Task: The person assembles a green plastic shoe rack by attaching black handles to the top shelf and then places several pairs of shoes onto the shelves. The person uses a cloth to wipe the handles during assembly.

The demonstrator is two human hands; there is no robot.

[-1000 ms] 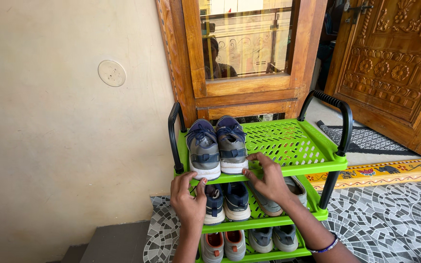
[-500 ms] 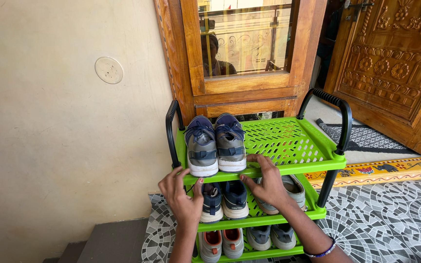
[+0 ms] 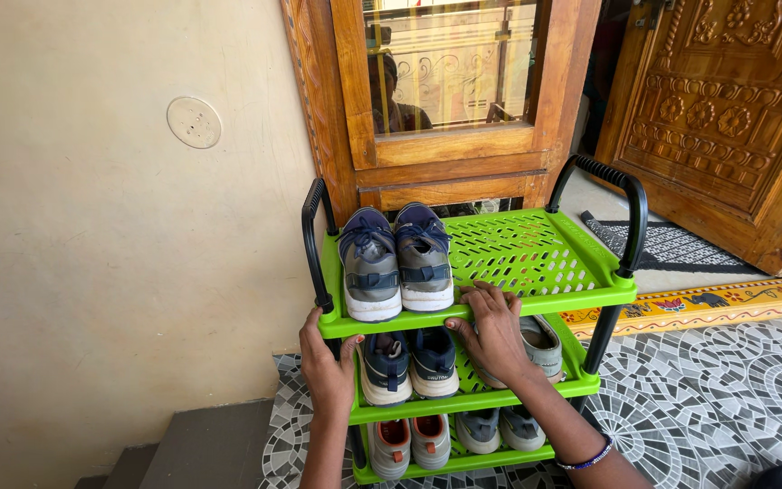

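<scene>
1. Left hand (image 3: 326,362) is pressed against the front left corner of the bright green perforated plastic three-tier shoe rack (image 3: 536,294); fingers curled up at the top shelf's front lip, so the edge looks gripped, though the palm side is hidden
2. Right hand (image 3: 492,328) is laid over the same front lip, fingers spread on the shelf top, thumb tucked under; narrow clasp on the rim
3. Grey and navy strapped sneaker pair with white soles (image 3: 396,260) stands between the two hands, just above them, heels flush with the shelf edge
4. Navy sneakers (image 3: 409,364) sit just right of the left hand on the middle tier; a grey slip-on shoe (image 3: 541,344) is partly covered by the right wrist
5. Grey and orange shoes (image 3: 409,444) are seen on the bottom tier, below both hands
6. Black ribbed side handles (image 3: 622,204) are left untouched, well above the hands
7. Risk, judged: rack held only by the front lip, so a tilt toward the person could slide the top pair off; light plastic could flex or shift on the mosaic tiled floor (image 3: 726,389)
</scene>
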